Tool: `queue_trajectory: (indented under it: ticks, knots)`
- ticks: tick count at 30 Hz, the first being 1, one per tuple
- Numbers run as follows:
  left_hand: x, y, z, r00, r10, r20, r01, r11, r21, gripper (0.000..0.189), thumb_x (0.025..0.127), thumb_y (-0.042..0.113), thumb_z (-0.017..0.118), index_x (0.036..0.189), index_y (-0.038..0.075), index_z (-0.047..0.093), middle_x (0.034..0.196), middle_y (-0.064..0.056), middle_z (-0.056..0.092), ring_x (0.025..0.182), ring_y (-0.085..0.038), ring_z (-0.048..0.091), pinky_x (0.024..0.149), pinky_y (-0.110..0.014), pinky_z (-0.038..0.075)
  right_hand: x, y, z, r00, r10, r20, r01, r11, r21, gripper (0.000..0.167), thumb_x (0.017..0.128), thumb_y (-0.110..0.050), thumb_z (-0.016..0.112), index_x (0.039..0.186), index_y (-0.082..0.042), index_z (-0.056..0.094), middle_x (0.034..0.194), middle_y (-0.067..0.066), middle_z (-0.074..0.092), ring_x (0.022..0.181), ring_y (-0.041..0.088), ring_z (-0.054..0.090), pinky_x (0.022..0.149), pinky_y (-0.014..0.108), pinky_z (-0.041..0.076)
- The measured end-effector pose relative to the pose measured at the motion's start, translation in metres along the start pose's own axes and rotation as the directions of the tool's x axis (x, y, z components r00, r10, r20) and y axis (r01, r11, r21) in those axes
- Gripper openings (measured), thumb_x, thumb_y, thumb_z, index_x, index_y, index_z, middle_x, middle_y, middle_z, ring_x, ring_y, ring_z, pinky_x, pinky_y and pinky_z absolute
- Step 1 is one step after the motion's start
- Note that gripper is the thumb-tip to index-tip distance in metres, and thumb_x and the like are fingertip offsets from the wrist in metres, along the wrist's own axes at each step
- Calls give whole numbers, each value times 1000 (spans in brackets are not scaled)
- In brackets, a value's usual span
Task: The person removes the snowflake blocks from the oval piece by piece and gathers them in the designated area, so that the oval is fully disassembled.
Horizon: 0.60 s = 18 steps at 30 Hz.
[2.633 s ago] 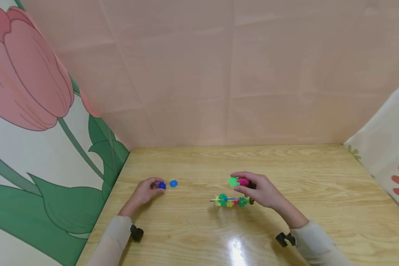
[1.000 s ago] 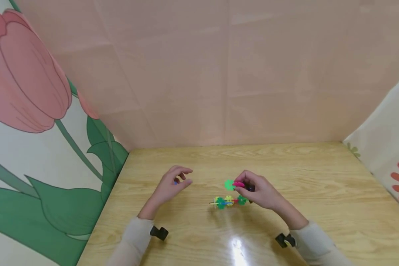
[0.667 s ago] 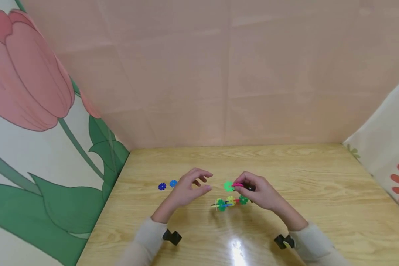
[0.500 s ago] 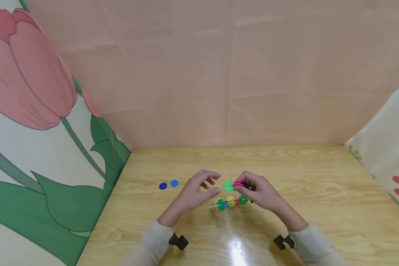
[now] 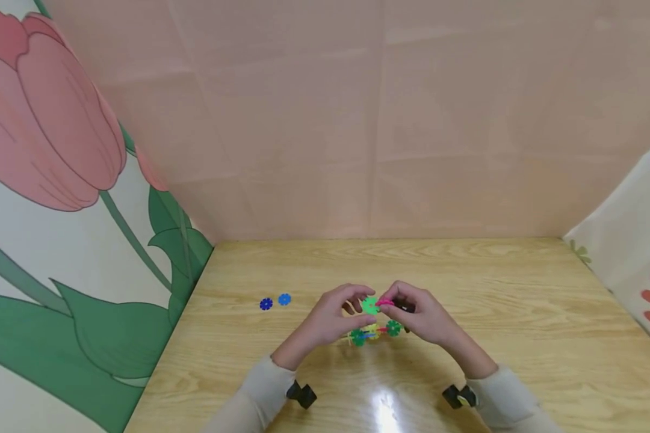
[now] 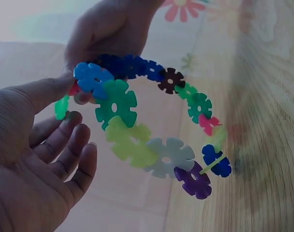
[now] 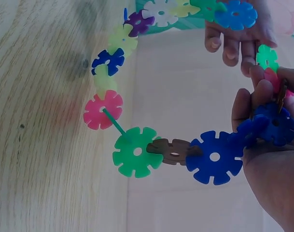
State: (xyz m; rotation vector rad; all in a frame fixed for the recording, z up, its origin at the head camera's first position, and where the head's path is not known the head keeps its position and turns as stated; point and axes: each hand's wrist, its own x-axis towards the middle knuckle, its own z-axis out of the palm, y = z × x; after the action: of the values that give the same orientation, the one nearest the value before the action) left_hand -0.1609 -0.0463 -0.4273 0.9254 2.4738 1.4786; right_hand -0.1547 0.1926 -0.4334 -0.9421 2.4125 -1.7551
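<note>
A curved chain of interlocking flower-shaped plastic discs [image 7: 137, 152], in several colours, hangs in an open loop below both hands. My right hand [image 5: 419, 313] pinches the chain's pink disc [image 7: 271, 77] between thumb and fingertips, and dark blue discs [image 7: 215, 157] run past its palm. A bright green disc [image 5: 370, 305] joins the pink one and points left. Around that green disc comes my left hand [image 5: 336, 316], thumb below and fingers above, without a visible grip. The chain's light blue end disc [image 6: 92, 79] overlaps the left thumb in the left wrist view.
Two loose discs lie on the wooden table [image 5: 238, 361] at left: a dark blue disc [image 5: 266, 304] and a light blue disc [image 5: 284, 299]. A pink cloth [image 5: 303, 150] hangs behind the table, and printed flower panels stand at both sides.
My left hand has let go of the dark blue disc, leaving it on the table, and moved right to the green disc. The right hand stays in place, still pinching the chain.
</note>
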Motion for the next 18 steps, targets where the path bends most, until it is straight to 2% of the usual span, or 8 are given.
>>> queue_trajectory:
  ticks: [5,10,16,18]
  knots:
    - [-1,1,1,1000,16,-12,-16,1000,24,39,94,30,75,129,15,66,109,6,65,88,-5,57,79,-23,53,0,-1,0,1000,-5,5,5,1000,-10,9,98,-3,65,101,-11,65,82,9,63,61,4,51,46,26,45]
    - [-1,2,2,999,27,-32,-26,998,54,37,94,30,75,127,14,67,104,8,64,87,-4,56,77,-21,53,0,-5,0,1000,-28,9,28,997,-67,11,97,-3,66,103,-11,66,84,10,66,61,4,53,46,25,46]
    - [-2,3,3,998,39,-48,-36,997,61,36,94,29,74,125,13,68,103,6,64,85,-4,56,75,-21,53,0,-9,1,995,-101,14,102,979,-179,17,95,0,68,97,-17,69,79,-2,64,61,2,52,51,24,48]
    - [-2,4,3,998,39,-44,-36,997,70,35,94,28,74,126,14,67,103,6,64,85,-5,56,75,-21,53,0,-8,1,993,-120,10,120,974,-190,20,95,1,68,94,-18,69,75,-1,63,59,0,50,50,23,47]
